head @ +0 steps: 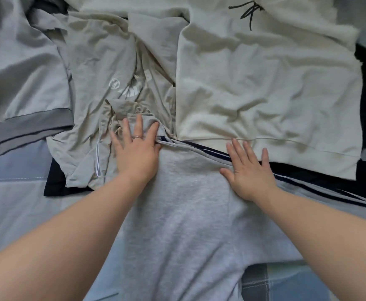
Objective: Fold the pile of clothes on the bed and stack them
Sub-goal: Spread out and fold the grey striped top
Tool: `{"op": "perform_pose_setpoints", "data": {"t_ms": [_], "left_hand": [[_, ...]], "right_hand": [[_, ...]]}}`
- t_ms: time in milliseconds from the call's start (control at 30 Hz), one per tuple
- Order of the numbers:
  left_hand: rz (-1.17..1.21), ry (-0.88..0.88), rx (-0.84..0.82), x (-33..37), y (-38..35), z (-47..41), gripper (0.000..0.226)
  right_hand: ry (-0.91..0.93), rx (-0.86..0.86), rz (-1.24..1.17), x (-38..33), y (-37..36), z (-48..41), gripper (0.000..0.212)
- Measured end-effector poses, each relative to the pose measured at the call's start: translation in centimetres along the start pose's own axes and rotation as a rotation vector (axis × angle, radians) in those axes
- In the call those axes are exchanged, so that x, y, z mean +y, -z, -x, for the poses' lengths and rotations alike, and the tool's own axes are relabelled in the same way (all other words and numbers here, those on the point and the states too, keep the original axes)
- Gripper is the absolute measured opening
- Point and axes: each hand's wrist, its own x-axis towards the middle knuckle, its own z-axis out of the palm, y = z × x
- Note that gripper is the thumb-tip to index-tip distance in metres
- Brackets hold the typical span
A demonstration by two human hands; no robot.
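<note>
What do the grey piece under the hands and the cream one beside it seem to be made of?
The grey garment looks like a heathered cotton jersey or sweatshirt knit: matte, with a fine speckled grain. The cream garment is probably a thicker cotton knit: matte, slightly fuzzy surface, soft broad creases. The exact fibre cannot be told.

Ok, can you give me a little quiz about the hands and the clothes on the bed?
1. True or false: the right hand lies flat, fingers straight, on the light grey fleece garment with navy stripes.
2. Which hand wears the thin ring? A. the left hand B. the right hand C. both
3. Fill in: seen by the person, the cream knitted sweatshirt lies to the ___ of the beige T-shirt with a round white logo.

Key: 1 true; 2 A; 3 right.
</note>
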Motion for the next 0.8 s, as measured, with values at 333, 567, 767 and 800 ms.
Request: {"op": "perform_pose_setpoints", "data": {"t_ms": [333,567,767,800], "left_hand": [[0.136,-0.678,0.119,15.4,-7.6,10.6,0.056],[0.000,-0.661,-0.078,26.0,-11.9,13.4,0.067],[-0.126,-0.626,-0.065,31.1,-14.8,16.0,0.074],[-0.144,-0.606,-0.041,31.3,-15.0,16.2,0.075]], "right_hand": [[-0.022,0.186,-0.162,9.2,-4.9,10.4,0.069],[-0.761,0.208,-0.794,18.9,-12.5,20.2,0.060],[-1.331,0.328,-1.742,22.3,-15.0,19.7,0.037],[-1.318,0.363,-1.910,22.5,-15.3,19.4,0.033]]}}
